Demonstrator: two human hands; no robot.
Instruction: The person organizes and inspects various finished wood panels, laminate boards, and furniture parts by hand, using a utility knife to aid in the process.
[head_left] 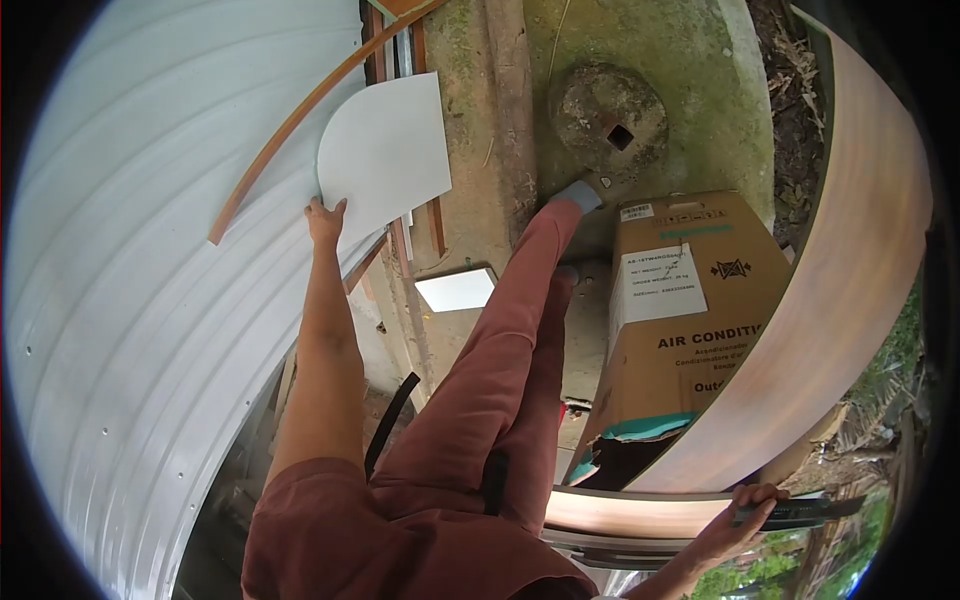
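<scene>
My left hand [325,218] pinches the near corner edge of a white flat panel [388,150] with one rounded corner. Beside that panel, a narrow curved brown strip [290,135] lies along the white corrugated metal sheet [150,300]. At the lower right, my right hand [752,512] has its fingers curled around a long dark flat piece [820,510], whose kind I cannot make out. Just by this hand is the pale wood-coloured surface of a bench or board [640,512].
A large air conditioner carton [690,310] with a torn lower flap stands right of my legs. Behind it curves a tall wood-toned sheet [850,230]. A small white piece [456,290] lies on the concrete, and a round concrete base [608,110] with a square hole sits ahead.
</scene>
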